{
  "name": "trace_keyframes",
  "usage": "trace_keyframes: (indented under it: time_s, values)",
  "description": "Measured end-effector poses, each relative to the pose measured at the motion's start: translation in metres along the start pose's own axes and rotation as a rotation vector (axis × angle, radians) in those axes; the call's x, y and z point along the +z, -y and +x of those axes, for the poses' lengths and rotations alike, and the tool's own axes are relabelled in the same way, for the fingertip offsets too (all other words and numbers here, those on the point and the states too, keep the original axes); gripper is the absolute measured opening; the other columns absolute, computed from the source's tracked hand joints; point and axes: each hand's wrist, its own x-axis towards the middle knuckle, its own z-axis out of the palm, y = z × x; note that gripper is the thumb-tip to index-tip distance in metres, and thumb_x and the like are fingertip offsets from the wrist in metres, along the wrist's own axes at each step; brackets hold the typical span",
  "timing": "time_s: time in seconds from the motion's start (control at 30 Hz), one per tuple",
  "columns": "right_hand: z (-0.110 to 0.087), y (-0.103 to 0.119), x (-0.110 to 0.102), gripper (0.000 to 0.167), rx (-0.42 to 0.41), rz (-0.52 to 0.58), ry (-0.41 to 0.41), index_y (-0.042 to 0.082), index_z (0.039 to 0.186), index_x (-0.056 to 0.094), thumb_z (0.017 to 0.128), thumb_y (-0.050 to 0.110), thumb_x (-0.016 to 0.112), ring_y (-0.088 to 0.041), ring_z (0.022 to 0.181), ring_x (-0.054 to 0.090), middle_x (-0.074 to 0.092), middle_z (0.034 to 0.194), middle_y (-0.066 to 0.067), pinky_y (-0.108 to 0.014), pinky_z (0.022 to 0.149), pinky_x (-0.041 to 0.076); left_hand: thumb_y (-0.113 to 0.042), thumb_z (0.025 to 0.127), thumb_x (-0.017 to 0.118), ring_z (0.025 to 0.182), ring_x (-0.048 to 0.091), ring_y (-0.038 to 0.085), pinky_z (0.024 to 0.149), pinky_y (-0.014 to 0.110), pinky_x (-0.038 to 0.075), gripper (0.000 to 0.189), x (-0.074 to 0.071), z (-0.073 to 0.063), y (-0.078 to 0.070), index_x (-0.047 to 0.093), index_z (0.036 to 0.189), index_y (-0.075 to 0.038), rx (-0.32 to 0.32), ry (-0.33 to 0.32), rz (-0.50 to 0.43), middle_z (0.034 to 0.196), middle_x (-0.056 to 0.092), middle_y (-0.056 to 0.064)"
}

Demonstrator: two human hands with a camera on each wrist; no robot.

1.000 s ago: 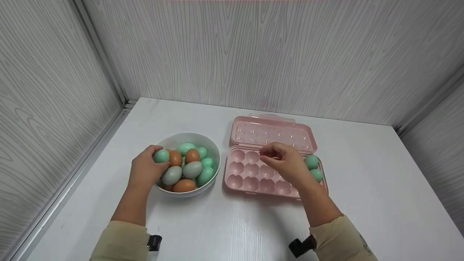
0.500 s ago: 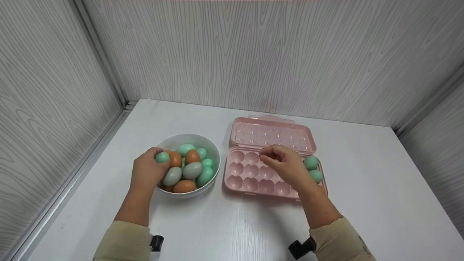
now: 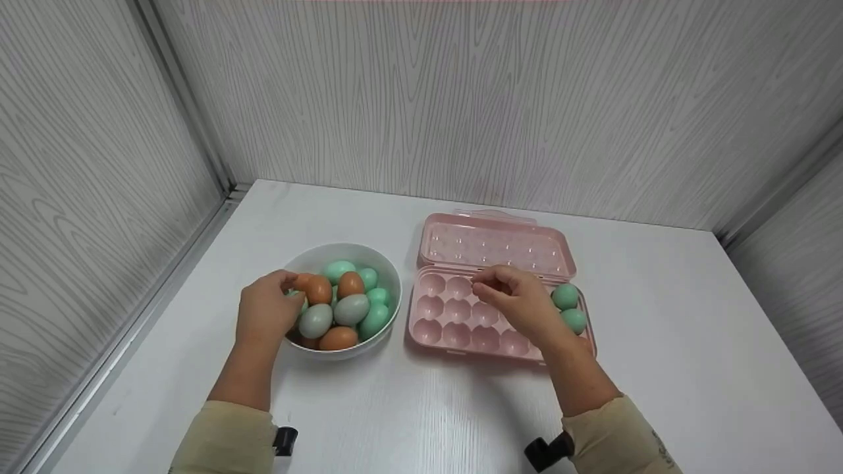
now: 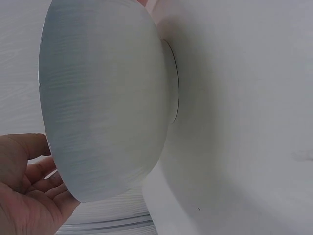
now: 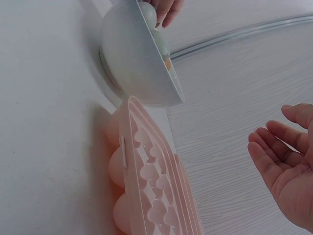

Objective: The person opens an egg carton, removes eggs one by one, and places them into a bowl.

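My left hand [image 3: 267,306] is at the left rim of a white bowl [image 3: 388,270] heaped with eggs. Its thumb and fingers reach in around a green egg [image 3: 303,307], mostly hidden behind the thumb; I cannot tell whether they grip it. Brown eggs [image 3: 320,289] and grey-green eggs [image 3: 315,320] lie beside the fingers. In the left wrist view, the bowl's side [image 4: 107,98] hides the fingertips. My right hand [image 3: 520,299] hovers over a pink egg carton [image 3: 442,343], fingers loosely curved and holding nothing. Two green eggs [image 3: 565,296] sit in its right-hand cups.
The carton's lid [image 3: 497,247] lies folded back behind its cups. Bowl and carton stand side by side on a white table [image 3: 395,421]. Wood-grain panels [image 3: 461,99] enclose the table at the back and sides.
The green egg at my left fingers has sunk lower and is now mostly hidden, showing more of the brown egg behind it. My right hand has barely moved.
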Motion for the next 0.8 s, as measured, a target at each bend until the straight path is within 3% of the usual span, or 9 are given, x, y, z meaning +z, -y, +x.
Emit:
trace_keyframes:
  time_s: [0.3, 0.47, 0.63, 0.8]
  values:
    - [-0.001, -0.004, -0.001, 0.016, -0.006, -0.026, -0.005, 0.008, 0.098, 0.066, 0.085, 0.018, 0.065, -0.017, 0.080, 0.057, 0.063, 0.089, -0.003, -0.022, 0.069, 0.050, -0.009, 0.090, 0.053, 0.121, 0.045, 0.033, 0.097, 0.045, 0.040, 0.035, -0.002, 0.002, 0.001, 0.052, 0.125, -0.005, 0.022, -0.011, 0.007, 0.126, 0.053, 0.016]
    - [-0.001, -0.008, -0.004, 0.018, -0.006, -0.008, -0.012, 0.005, 0.099, 0.066, 0.086, 0.017, 0.064, -0.018, 0.079, 0.056, 0.063, 0.089, -0.006, -0.022, 0.069, 0.050, -0.011, 0.091, 0.053, 0.124, 0.043, 0.030, 0.100, 0.042, 0.039, 0.034, -0.004, 0.000, -0.004, 0.053, 0.125, -0.006, 0.036, -0.009, -0.044, 0.129, 0.052, 0.014]
    - [-0.002, -0.009, -0.013, 0.015, -0.001, -0.010, -0.043, 0.008, 0.098, 0.067, 0.085, 0.016, 0.065, -0.019, 0.082, 0.057, 0.063, 0.090, -0.007, -0.021, 0.070, 0.050, -0.013, 0.090, 0.056, 0.122, 0.045, 0.026, 0.098, 0.038, 0.041, 0.035, -0.002, -0.005, -0.017, 0.053, 0.125, -0.009, 0.080, 0.006, -0.112, 0.129, 0.053, 0.011]
    - [-0.003, -0.013, -0.027, 0.017, 0.056, -0.067, -0.072, 0.014, 0.100, 0.067, 0.085, 0.022, 0.065, -0.018, 0.085, 0.057, 0.063, 0.094, -0.004, -0.021, 0.072, 0.050, -0.018, 0.089, 0.059, 0.119, 0.048, 0.022, 0.096, 0.035, 0.043, 0.036, 0.004, -0.010, -0.038, 0.054, 0.125, -0.014, 0.106, 0.074, -0.196, 0.126, 0.055, 0.005]
